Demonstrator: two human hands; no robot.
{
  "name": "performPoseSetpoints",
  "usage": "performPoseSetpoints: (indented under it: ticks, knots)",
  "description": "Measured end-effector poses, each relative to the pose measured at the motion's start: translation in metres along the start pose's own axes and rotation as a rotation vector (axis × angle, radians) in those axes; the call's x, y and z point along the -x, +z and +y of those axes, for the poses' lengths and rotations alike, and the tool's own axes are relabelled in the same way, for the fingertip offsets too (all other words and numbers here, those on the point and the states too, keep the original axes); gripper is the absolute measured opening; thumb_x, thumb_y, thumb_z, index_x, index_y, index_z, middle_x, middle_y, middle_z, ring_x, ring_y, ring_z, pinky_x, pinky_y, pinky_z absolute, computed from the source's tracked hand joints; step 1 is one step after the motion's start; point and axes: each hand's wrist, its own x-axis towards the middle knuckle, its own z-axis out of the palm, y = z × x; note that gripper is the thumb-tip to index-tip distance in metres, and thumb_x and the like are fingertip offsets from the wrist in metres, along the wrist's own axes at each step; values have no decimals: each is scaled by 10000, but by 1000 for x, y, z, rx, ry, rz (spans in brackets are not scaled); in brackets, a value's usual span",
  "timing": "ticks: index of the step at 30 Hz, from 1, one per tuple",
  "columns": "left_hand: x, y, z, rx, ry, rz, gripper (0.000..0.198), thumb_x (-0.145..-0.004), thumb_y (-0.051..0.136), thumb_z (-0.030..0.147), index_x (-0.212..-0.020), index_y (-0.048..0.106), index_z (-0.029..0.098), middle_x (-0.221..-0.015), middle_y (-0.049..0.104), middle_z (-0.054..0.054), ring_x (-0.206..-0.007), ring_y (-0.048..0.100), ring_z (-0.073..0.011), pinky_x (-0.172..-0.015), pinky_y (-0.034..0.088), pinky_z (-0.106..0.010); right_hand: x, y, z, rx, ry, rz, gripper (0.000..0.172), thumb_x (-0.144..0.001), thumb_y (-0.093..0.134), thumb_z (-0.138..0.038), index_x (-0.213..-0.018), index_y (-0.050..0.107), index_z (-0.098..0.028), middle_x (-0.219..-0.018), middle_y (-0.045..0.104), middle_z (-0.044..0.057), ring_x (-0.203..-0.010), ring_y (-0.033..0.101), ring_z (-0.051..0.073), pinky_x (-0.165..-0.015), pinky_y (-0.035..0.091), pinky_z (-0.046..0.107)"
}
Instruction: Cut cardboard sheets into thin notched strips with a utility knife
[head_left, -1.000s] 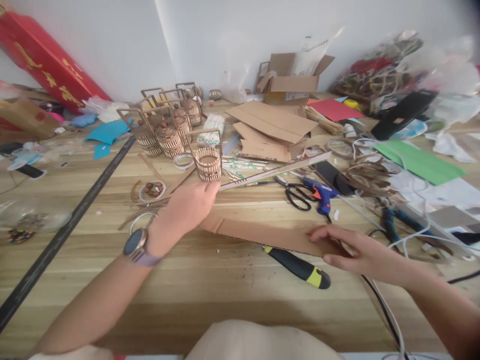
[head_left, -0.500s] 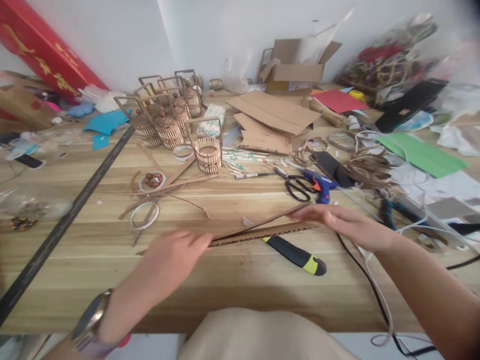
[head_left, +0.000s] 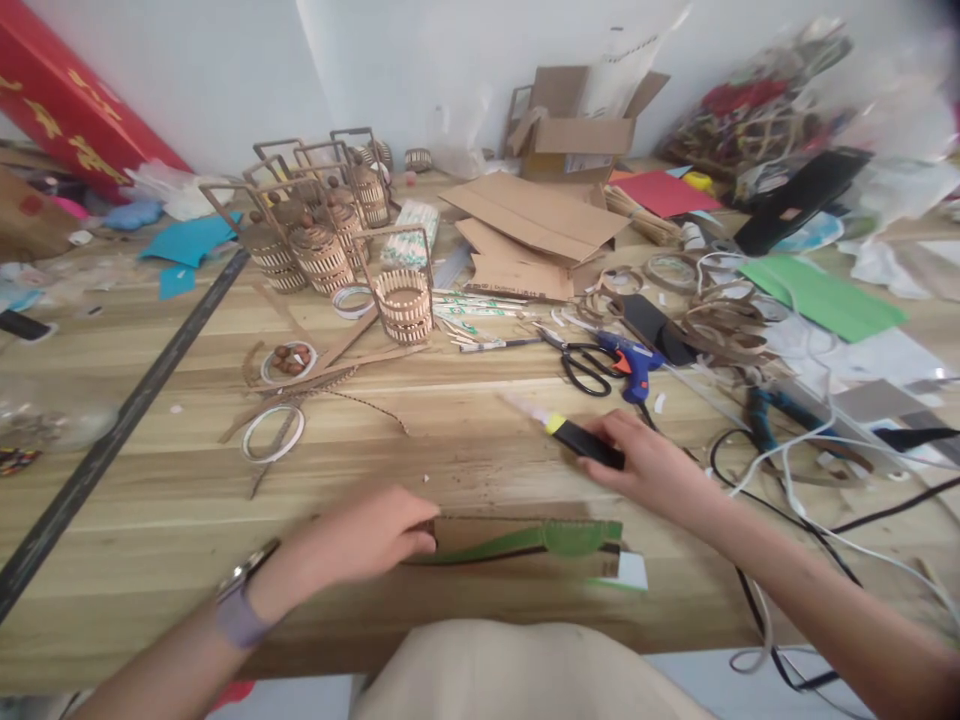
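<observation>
My left hand [head_left: 375, 540] pinches the left end of a cardboard strip [head_left: 517, 538] with green printing, close to the table's front edge. A small white-and-green piece [head_left: 626, 570] shows by the strip's right end. My right hand [head_left: 637, 460] is wrapped round the black handle of a utility knife [head_left: 581, 438] with a yellow-green collar. Its blurred blade points up and left, above the wood, apart from the cardboard. Beyond the knife lie black-handled scissors [head_left: 589, 370] and a blue glue gun [head_left: 634, 365].
Small stick baskets with handles [head_left: 322, 250] stand at back left, one basket [head_left: 405, 305] nearer. Cardboard sheets [head_left: 532, 220] lie at centre back. Tape rings [head_left: 274, 433] and thin strips lie left. Cables [head_left: 795, 490], pliers [head_left: 761, 410] and curled brown strips [head_left: 724, 325] crowd the right.
My right hand has let go of the cardboard and picked up the utility knife from the table. The cardboard in my left hand has come nearer, its green printed face now showing.
</observation>
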Motion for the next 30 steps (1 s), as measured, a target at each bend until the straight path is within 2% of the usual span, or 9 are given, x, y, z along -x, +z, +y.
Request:
performPoseSetpoints:
  ticks: [3,7,9,11,15,17,19,24,30]
  knots:
    - [-27,-26,-22,-146,-80,193,208,-910,611,317,-724,626,227,-712,712,30,-640,655,-153,-550,373,-224,-3,-17,10,-31,65,108,322,-803,514,-488,-953,616,-222,-909,642,78,-812,639,265,-738,523,399]
    - [-49,-69,-40,-284,-306,452,222,-984,456,272,-921,646,174,-867,728,-111,-796,677,-267,-620,405,-303,1,-32,8,-61,128,254,324,-782,522,-499,-951,595,-233,-914,626,78,-795,619,254,-737,514,399]
    - [-49,-73,-35,-347,-358,520,259,-997,422,280,-966,645,153,-820,717,-128,-778,674,-292,-612,415,-325,5,-36,5,-65,155,313,306,-783,532,-498,-944,587,-244,-918,619,75,-798,615,250,-736,513,399]
    - [-42,-57,-23,-484,-318,593,245,-990,418,213,-991,655,151,-826,721,-116,-777,677,-272,-594,439,-316,11,-39,5,-66,146,385,272,-795,539,-487,-931,580,-256,-905,618,64,-785,612,240,-724,515,391]
    - [-24,12,0,-673,154,650,406,-918,435,29,-1289,566,131,-1196,699,-135,-1031,664,-250,-726,518,-327,15,-38,7,-21,43,500,250,-803,584,-452,-940,590,-243,-859,619,48,-728,607,219,-668,517,358]
    - [-21,42,4,-660,211,624,345,-975,493,199,-1306,558,128,-1280,658,-159,-1090,646,-280,-819,526,-379,9,-34,6,10,-47,456,255,-816,586,-420,-986,597,-229,-880,627,56,-770,621,229,-686,523,357]
    - [-20,58,3,-587,208,590,522,-947,542,510,-1314,561,140,-1354,606,-178,-1170,603,-329,-939,491,-459,-3,-26,3,27,-155,343,257,-836,566,-375,-1035,600,-217,-931,644,73,-849,638,248,-738,531,369]
    - [-22,53,-7,-496,139,545,730,-840,618,636,-1363,535,134,-1412,556,-189,-1270,518,-371,-1049,395,-515,-47,8,-8,140,-315,101,272,-848,575,-301,-1092,628,-193,-1040,672,113,-977,636,287,-862,521,419]
    - [-22,47,-16,-409,141,548,552,-925,587,507,-1337,561,141,-1374,592,-163,-1220,544,-307,-996,436,-448,-58,25,-9,169,-340,116,356,-906,558,-321,-1218,605,-156,-1174,649,153,-1096,583,311,-966,478,478]
